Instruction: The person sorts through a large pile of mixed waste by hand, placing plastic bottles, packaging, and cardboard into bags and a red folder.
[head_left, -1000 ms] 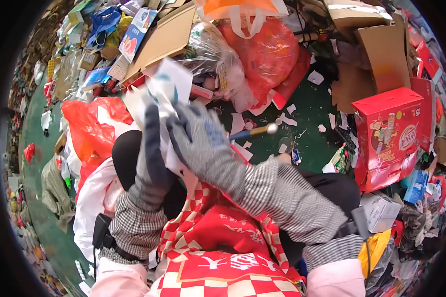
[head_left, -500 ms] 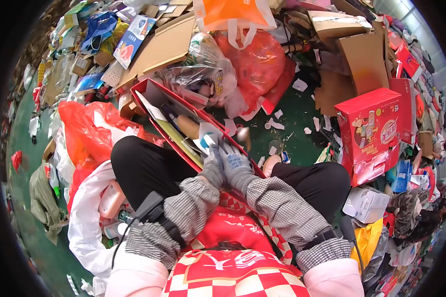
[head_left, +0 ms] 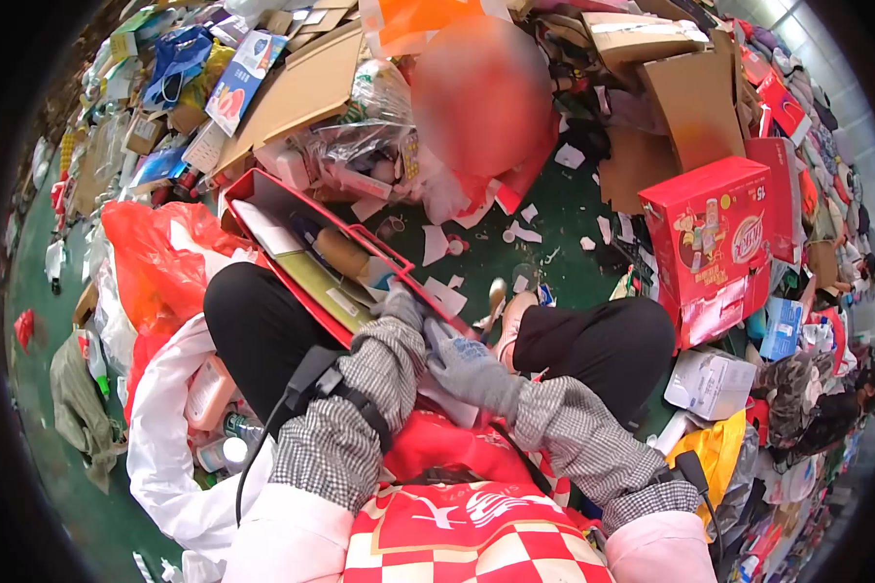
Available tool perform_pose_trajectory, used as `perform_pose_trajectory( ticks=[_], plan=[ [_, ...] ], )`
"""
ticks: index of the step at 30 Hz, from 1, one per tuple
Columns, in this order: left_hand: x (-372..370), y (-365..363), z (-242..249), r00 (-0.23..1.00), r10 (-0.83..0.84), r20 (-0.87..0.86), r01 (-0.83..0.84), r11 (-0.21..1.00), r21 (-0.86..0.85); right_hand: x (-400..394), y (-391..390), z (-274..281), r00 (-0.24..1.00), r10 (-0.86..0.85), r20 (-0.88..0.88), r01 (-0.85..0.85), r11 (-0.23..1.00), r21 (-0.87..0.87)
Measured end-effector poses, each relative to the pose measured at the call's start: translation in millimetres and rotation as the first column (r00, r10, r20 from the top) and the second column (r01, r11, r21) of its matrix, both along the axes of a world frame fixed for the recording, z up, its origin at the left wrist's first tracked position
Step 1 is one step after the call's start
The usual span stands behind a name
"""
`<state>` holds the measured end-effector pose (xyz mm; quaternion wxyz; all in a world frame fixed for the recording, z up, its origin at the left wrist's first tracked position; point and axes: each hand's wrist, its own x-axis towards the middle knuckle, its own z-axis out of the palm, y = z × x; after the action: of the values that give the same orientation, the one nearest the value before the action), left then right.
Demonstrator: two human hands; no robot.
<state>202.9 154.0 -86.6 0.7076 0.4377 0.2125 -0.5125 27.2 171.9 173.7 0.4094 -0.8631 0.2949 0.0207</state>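
Note:
An open red box point(head_left: 306, 201) lies slanted across my lap. Inside it are an olive-green flat piece point(head_left: 313, 290), white sheets and a brown cardboard cylinder point(head_left: 342, 253). My left hand point(head_left: 399, 307), in a grey glove, reaches into the near end of the box beside the cylinder; its fingertips are partly hidden. My right hand point(head_left: 469, 364), also gloved, is closed around the box's right wall, thumb to the left and the other fingers partly out of sight. Below the hands, a pale piece shows against the red checked apron point(head_left: 457, 530).
A red carton point(head_left: 705, 243) stands to the right, with a white box point(head_left: 712, 384) near it. Cardboard point(head_left: 297, 92) and plastic bags lie ahead. On the left are a red-orange bag point(head_left: 151, 253) and a white sack point(head_left: 156, 447). Paper scraps litter the green floor point(head_left: 476, 262).
My hands, together over the box half a second ago, are now apart, the right one lower along the wall. The box has shifted slightly left in view.

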Motion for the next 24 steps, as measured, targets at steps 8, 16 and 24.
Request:
perform_pose_trajectory(
  ticks=[8, 16, 24],
  plan=[
    [-2, -1, 114, 0.985, -0.159, -0.065, 0.167, 0.976, 0.142, -31, 4, 37, 0.986, -0.162, -0.042, 0.101, 0.776, -0.622],
    [5, 59, 264, 0.946, -0.171, 0.277, 0.213, 0.968, -0.129, -14, -21, -4, 0.921, -0.203, -0.332, 0.026, 0.883, -0.469],
    [-17, 83, 259, -0.649, -0.567, 0.507, -0.023, 0.681, 0.732, -19, -24, -26, 0.968, -0.105, -0.229, -0.001, 0.908, -0.420]
  ],
)
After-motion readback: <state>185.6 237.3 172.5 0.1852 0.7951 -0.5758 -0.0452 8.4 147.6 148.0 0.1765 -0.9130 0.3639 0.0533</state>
